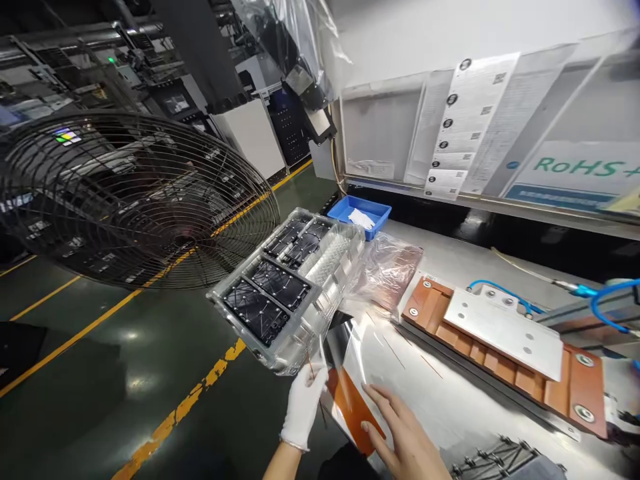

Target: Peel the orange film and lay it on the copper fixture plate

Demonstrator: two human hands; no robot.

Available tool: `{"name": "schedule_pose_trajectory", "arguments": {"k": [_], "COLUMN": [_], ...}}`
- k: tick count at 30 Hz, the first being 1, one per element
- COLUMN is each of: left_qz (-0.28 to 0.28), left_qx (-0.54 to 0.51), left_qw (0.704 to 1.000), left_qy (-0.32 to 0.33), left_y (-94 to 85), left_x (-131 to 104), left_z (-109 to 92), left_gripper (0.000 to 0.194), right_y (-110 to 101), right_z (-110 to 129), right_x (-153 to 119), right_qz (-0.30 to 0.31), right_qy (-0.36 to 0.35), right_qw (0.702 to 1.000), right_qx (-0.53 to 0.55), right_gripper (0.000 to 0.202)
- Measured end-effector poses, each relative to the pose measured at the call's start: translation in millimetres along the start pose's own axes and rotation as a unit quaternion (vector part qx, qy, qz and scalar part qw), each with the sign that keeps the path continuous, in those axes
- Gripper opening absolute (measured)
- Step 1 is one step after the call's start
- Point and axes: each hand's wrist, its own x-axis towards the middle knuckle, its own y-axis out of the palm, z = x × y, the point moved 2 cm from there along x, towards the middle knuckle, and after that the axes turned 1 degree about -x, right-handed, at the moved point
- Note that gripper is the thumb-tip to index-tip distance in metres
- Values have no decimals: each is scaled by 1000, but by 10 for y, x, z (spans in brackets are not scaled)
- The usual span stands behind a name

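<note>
My left hand (304,401), in a white glove, is closed by the front corner of the clear plastic tray (325,317). Its fingertips pinch a thin strip whose nature I cannot make out. Black ribbed parts (257,310) lie in the tray's compartments. To the right, my bare right hand (400,433) has its fingers spread over an orange sheet (353,407) with a clear, shiny film around it. The thumb and fingertips are at the sheet's right edge.
An orange fixture with a silver plate (505,330) stands at the right. Behind the tray are a blue bin (357,213) and a plastic bag (390,270). A large fan (145,200) is at the left. Metal parts (505,460) lie at the lower right.
</note>
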Motion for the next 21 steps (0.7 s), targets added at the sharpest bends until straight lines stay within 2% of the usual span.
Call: {"name": "schedule_pose_trajectory", "arguments": {"k": [3, 5, 7, 9, 11, 13, 15, 16, 18, 20, 21], "left_qz": [79, 124, 171, 203, 168, 80, 49, 54, 104, 132, 139], "left_qx": [-13, -33, -48, -36, 16, 110, 238, 307, 433, 522, 558], "left_qw": [997, 991, 984, 978, 983, 984, 964, 945, 890, 834, 806], "left_qy": [-12, -25, -22, 14, 69, 114, 110, 101, 97, 123, 136], "left_y": [83, 195, 301, 350, 309, 216, 164, 168, 242, 358, 418], "left_x": [-234, -384, -504, -572, -569, -487, -329, -230, -30, 143, 218], "left_z": [-182, -276, -352, -387, -345, -214, -16, 88, 266, 362, 381], "left_gripper": [38, 44, 48, 52, 54, 50, 48, 49, 58, 66, 69], "right_y": [130, 175, 160, 74, -88, -350, -732, -961, -1454, -1912, -2102], "right_z": [0, 37, 100, 159, 192, 192, 153, 120, 39, -36, -63], "right_x": [83, 131, 180, 228, 266, 272, 203, 119, -182, -685, -1009], "right_qz": [-1, 38, 65, 43, -16, -91, -179, -226, -328, -444, -509], "right_qy": [83, 116, 109, 86, 70, 60, 58, 60, 79, 119, 142], "right_qw": [989, 970, 956, 947, 939, 938, 933, 928, 908, 865, 831], "right_qx": [122, 208, 265, 307, 335, 328, 307, 290, 249, 203, 176], "right_gripper": [72, 79, 71, 56, 48, 43, 36, 33, 29, 26, 28]}}
